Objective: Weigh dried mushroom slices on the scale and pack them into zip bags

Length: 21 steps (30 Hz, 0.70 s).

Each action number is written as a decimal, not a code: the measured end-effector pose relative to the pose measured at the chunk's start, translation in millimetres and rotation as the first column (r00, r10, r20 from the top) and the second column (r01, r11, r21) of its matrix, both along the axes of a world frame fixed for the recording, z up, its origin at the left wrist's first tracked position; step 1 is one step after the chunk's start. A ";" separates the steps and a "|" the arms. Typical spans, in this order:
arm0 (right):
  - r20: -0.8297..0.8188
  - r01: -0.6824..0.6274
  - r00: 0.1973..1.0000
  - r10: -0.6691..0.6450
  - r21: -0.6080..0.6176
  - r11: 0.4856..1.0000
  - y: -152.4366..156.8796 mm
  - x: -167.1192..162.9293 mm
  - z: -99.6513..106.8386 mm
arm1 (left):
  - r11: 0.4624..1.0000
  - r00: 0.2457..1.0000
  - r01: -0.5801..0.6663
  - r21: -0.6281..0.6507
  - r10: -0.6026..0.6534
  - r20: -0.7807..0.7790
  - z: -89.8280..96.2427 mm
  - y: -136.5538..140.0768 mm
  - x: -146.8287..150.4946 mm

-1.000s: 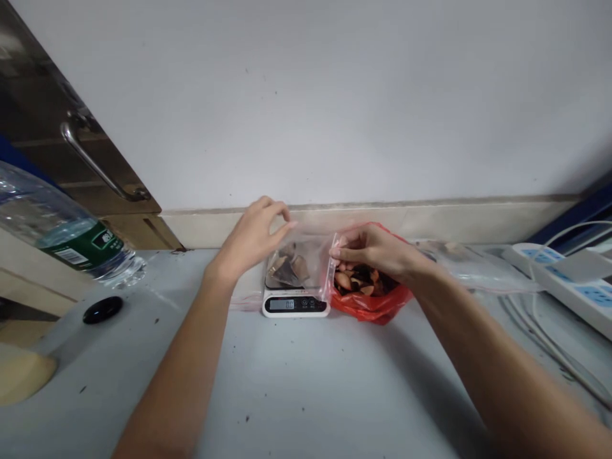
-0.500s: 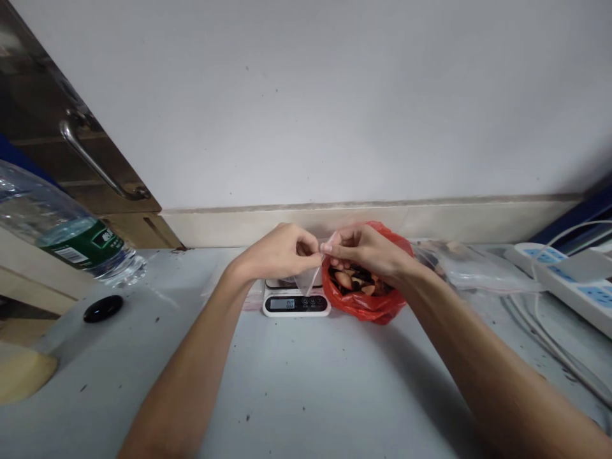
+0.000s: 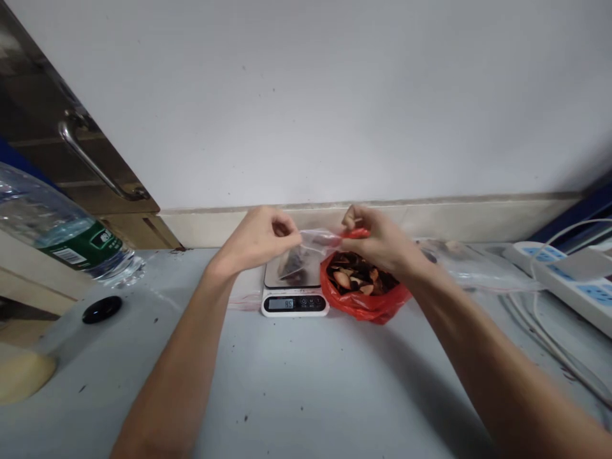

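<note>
My left hand (image 3: 262, 238), at the left, pinches the edge of a clear plastic zip bag (image 3: 318, 238) between thumb and fingers. The bag is stretched across to my right hand (image 3: 375, 241), whose curled fingers are at its right edge; their exact grip is blurred. Dark and pale pieces (image 3: 292, 264) lie in the lower part of the bag, over the platform of a small white kitchen scale (image 3: 295, 305). The scale's display is lit, its digits blurred. Beneath my right hand, a red plastic bag (image 3: 366, 310) stands open, filled with dried brown and black slices (image 3: 356, 277).
A large water bottle (image 3: 90, 245) with a green label leans in at the left, above a black oval object (image 3: 102, 309). At the right are another clear bag (image 3: 478, 268), a white power strip (image 3: 568, 274) and cables (image 3: 535, 331). A wall (image 3: 335, 115) rises behind the table.
My hands have moved apart, left hand leftward and right hand slightly to the right, spreading the clear bag's top. The scale's display has changed from 0.0 to another reading.
</note>
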State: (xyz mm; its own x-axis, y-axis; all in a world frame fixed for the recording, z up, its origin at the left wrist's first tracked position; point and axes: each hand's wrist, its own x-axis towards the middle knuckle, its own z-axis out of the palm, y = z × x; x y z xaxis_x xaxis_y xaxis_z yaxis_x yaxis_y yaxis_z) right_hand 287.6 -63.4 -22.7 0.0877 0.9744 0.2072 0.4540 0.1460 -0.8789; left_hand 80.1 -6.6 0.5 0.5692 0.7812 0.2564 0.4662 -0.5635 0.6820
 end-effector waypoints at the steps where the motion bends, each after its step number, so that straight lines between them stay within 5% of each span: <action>1: 0.053 0.050 0.997 -0.055 0.093 0.994 -0.3 -4.5 0.7 | 0.999 1.000 -0.016 0.046 0.015 0.009 -1.0 -2.9 3.9; 3: 0.182 0.028 0.982 -0.043 0.084 0.996 -3.4 -13.5 4.1 | 0.987 1.000 0.001 0.162 -0.004 0.021 -2.7 -10.7 13.1; 7: 0.232 -0.085 0.955 0.183 -0.379 0.922 -12.4 -16.1 11.9 | 0.917 0.988 0.117 0.382 -0.148 0.052 -2.0 -22.1 24.5; 10: 0.191 -0.140 0.964 0.188 -0.241 0.961 -13.5 -0.8 14.3 | 0.899 0.988 -0.035 0.436 -0.035 0.152 -2.4 -16.0 20.8; 12: 0.206 -0.155 0.963 0.173 -0.102 0.983 -12.5 12.4 15.6 | 0.924 0.967 -0.177 0.338 0.101 0.233 -5.9 -6.5 15.6; 15: 0.228 -0.182 0.956 0.183 -0.023 0.983 -13.0 28.3 18.2 | 0.983 0.935 -0.129 -0.127 0.164 0.314 -14.0 6.7 10.4; 17: 0.202 -0.207 0.959 0.196 0.032 0.978 -15.0 35.2 19.9 | 0.931 0.907 -0.019 -0.365 0.169 0.385 -18.3 10.7 10.7; 21: 0.229 -0.263 0.942 0.246 0.047 0.964 -19.2 48.9 24.3 | 0.874 0.859 0.065 -0.481 0.196 0.472 -20.9 9.3 16.4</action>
